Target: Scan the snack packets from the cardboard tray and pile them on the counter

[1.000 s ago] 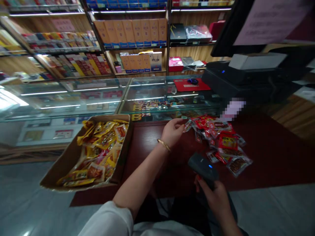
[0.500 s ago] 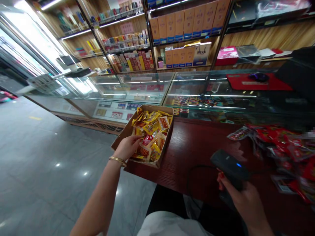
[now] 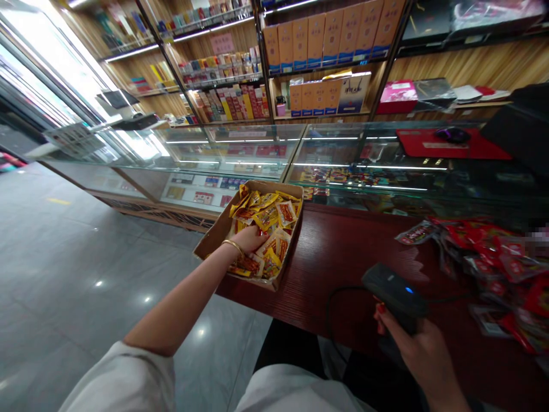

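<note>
My left hand (image 3: 250, 240), with a gold bangle at the wrist, reaches down into an open cardboard box (image 3: 217, 234). Its fingers are bent and pressed together among small snack packets (image 3: 266, 217) in yellow, clear and red wrappers. Some red shows at the fingertips; whether a packet is pinched there is hidden. My right hand (image 3: 429, 349) is wrapped round the handle of a black barcode scanner (image 3: 394, 289) with a blue light lit on top. The scanner is held above the dark red table, its head pointing left.
On the dark red table (image 3: 334, 246), a heap of red snack packets (image 3: 493, 252) lies at the right. The scanner's cable (image 3: 332, 297) loops beside it. Behind runs a glass display counter (image 3: 240, 151) bearing a mouse (image 3: 452, 134) on a red mat (image 3: 420, 143). Stocked shelves (image 3: 263, 80) stand beyond.
My left hand has moved right and farther into the box, now covering the red packet near its middle. The scanner in my right hand has shifted slightly left.
</note>
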The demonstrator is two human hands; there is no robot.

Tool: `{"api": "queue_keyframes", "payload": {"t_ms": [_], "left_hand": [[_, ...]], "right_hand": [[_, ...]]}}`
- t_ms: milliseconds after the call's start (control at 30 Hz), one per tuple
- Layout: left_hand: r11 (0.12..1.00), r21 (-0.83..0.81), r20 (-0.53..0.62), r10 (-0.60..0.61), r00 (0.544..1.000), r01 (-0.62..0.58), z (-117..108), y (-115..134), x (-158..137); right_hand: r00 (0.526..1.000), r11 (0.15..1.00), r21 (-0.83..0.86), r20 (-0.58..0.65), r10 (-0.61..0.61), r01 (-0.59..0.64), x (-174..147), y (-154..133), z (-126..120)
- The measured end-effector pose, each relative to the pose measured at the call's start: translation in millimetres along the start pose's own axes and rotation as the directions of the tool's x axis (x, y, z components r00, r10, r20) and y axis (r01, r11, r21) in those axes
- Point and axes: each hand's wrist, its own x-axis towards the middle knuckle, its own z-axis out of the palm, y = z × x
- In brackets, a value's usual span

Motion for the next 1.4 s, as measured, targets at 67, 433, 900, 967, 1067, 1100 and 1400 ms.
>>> {"api": "queue_keyframes", "payload": {"t_ms": [67, 433, 900, 967, 1067, 1100, 1400], "left_hand": [[0.990, -0.139, 0.048, -0.012, 0.999, 0.019, -1, 1, -3], [0.716, -0.663, -0.331, -0.020, 0.943, -0.217, -41, -4, -44], [0.860, -0.508, -0.549, -0.282, 0.787, -0.046, -20, -14, -70], [0.861, -0.506, -0.631, -0.322, 0.706, -0.060, -20, -16, -70], [0.838, -0.538, -0.751, -0.428, 0.504, -0.090, -22, -20, -71], [0.800, -0.587, -0.755, -0.483, 0.443, -0.128, -23, -19, -73], [0.025, -0.981, -0.194, -0.258, 0.947, -0.194, 13, 79, -124]], "right_hand": [[1.000, 1.000, 0.006, -0.001, -0.002, 0.002, -1, -2, 0], [0.997, 0.997, -0.081, -0.071, 0.001, -0.007, 1, -9, -9], [0.998, 0.997, -0.071, -0.059, -0.006, 0.002, 4, -8, -9], [0.999, 0.997, -0.076, -0.043, -0.007, 0.003, 4, -5, -10], [0.999, 0.998, -0.062, -0.042, -0.006, 0.004, 3, -4, -11], [0.999, 0.999, -0.052, -0.049, -0.011, 0.008, 3, -4, -11], [0.997, 0.999, -0.008, -0.058, -0.051, 0.050, -9, -16, -3]]}}
